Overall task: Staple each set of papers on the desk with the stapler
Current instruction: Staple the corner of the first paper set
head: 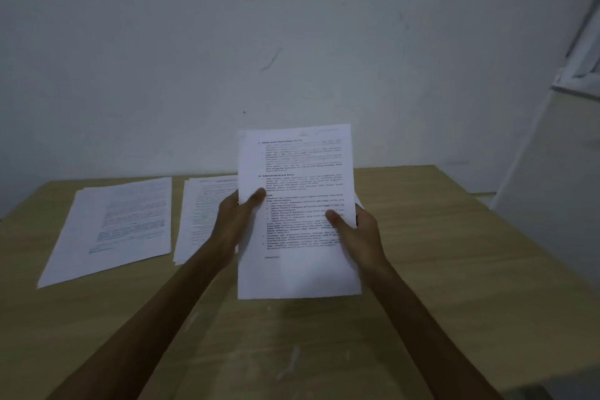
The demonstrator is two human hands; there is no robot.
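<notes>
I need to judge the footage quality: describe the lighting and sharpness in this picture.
Head view: dim, bluish light with no glare; print on the held set of papers is soft, headings barely legible; the far-left set is blurrier; the desk edges bow from the wide lens.

held paper set (298, 191) white, dense black printed text lines, bottom part blank; paper set near left edge of desk (113, 224) white, faint bluish-black print; middle paper set (204, 214) white, grey-black text lines; desk (438, 253) light tan wood, pale scuff streaks near front; wall (292, 42) off-white, dark smudges
</notes>
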